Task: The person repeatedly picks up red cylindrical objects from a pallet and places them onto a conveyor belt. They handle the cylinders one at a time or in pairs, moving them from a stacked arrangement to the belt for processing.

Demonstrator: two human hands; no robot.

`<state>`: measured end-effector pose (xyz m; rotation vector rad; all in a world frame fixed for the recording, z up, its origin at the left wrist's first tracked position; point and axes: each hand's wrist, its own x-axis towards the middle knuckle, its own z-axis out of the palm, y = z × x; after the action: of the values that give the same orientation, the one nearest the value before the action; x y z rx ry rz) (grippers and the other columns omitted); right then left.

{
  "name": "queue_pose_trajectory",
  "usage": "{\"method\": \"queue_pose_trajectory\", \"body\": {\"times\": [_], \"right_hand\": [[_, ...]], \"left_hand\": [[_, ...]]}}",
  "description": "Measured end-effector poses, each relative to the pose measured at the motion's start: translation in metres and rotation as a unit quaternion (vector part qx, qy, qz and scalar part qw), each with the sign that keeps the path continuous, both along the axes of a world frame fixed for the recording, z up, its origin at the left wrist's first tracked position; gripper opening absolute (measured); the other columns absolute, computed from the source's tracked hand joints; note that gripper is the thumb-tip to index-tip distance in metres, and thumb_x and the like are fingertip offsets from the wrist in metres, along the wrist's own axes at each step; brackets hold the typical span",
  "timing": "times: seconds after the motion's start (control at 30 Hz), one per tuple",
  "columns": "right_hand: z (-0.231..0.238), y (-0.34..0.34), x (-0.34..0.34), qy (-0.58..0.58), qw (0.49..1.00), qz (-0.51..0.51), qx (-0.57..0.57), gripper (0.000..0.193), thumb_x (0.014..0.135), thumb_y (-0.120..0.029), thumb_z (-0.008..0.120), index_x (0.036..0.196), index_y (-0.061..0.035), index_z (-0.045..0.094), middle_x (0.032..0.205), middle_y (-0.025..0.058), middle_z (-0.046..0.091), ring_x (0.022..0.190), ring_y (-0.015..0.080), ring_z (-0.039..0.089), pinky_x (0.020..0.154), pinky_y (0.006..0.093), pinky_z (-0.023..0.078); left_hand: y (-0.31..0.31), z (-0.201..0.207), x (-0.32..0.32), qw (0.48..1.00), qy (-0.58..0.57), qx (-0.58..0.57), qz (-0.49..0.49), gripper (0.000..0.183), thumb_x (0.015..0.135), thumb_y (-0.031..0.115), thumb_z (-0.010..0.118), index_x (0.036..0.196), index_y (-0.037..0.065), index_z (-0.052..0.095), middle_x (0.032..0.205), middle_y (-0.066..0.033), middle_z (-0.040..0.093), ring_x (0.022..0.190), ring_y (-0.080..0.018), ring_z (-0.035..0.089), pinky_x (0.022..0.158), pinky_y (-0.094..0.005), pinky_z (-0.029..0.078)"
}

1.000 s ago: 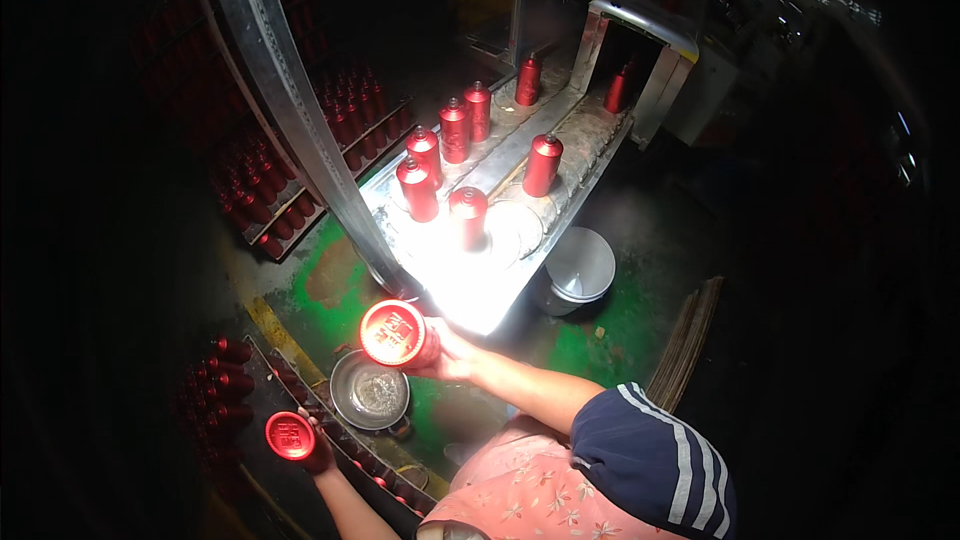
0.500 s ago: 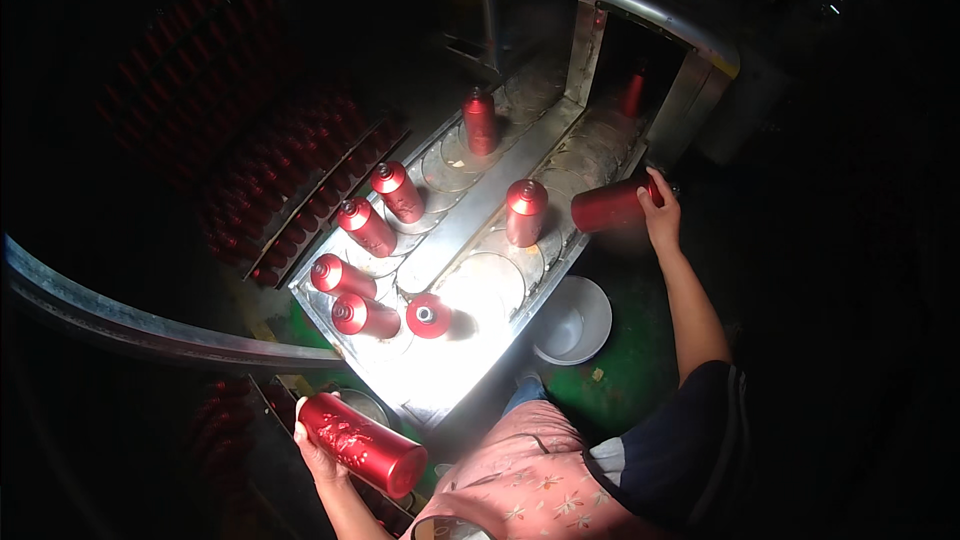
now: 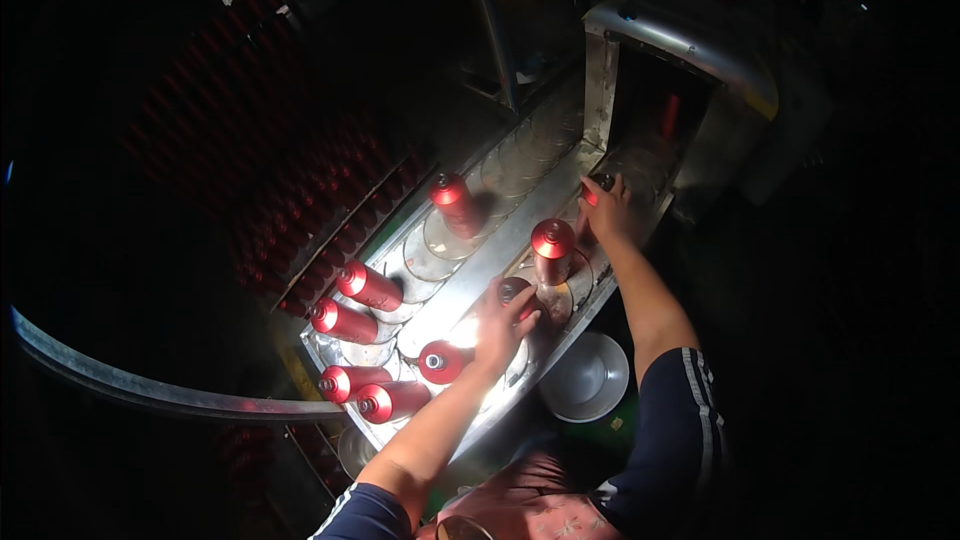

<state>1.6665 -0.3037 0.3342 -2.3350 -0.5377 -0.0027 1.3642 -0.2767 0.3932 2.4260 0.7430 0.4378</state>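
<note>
While the left hand [image 3: 498, 325] is gripping one red bottle [image 3: 514, 289] by its top, a loose bottle [image 3: 440, 363] is standing just beside the wrist, on the metal table [image 3: 500, 230]; a middle bottle [image 3: 553, 252] is standing upright between the hands; beyond it, the right hand [image 3: 610, 210] is grasping a farther bottle [image 3: 586, 230] around its upper end, near the tunnel [image 3: 690, 45]; their glossy walls are looking stiff and slippery, perhaps scratching easily; they are probably weighing little if empty; the narrowing shoulder, below the neck, is seeming the surest place for holding
</note>
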Motion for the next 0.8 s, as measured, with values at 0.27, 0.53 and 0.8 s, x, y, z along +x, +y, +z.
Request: {"method": "queue_pose_trajectory", "body": {"times": [0.27,0.53,0.8], "right_hand": [[-0.045,-0.075,0.056,-0.110,0.983,0.057,0.139,0.038,0.085,-0.013,0.069,0.122,-0.0244,0.071,0.144,0.0216,0.047,0.129,0.0380,0.045,0.111,0.0424,0.034],[-0.065,-0.205,-0.128,0.085,0.923,-0.026,0.375,0.025,0.093,0.000,0.057,0.113,-0.0047,0.071,0.117,0.0036,0.054,0.089,0.0118,0.057,0.073,0.0251,0.050],[0.047,-0.176,-0.394,0.188,0.888,0.180,0.378,0.028,0.083,0.013,0.054,0.102,-0.0006,0.069,0.108,0.0041,0.052,0.085,0.0098,0.055,0.067,0.0219,0.049]], "left_hand": [[-0.017,0.004,0.053,0.996,-0.074,0.028,-0.051,0.042,0.086,0.019,0.073,0.127,0.025,0.066,0.151,-0.0277,0.035,0.131,-0.0447,0.043,0.105,-0.0449,0.043],[-0.073,0.067,-0.163,0.928,-0.072,-0.365,0.017,0.023,0.095,0.011,0.064,0.115,0.002,0.071,0.112,-0.0066,0.071,0.098,-0.0138,0.065,0.088,-0.0286,0.053],[-0.135,0.087,-0.428,0.830,-0.235,-0.446,0.239,0.041,0.105,0.029,0.047,0.119,-0.006,0.064,0.110,-0.0149,0.070,0.095,-0.0173,0.067,0.082,-0.0295,0.056]]}}
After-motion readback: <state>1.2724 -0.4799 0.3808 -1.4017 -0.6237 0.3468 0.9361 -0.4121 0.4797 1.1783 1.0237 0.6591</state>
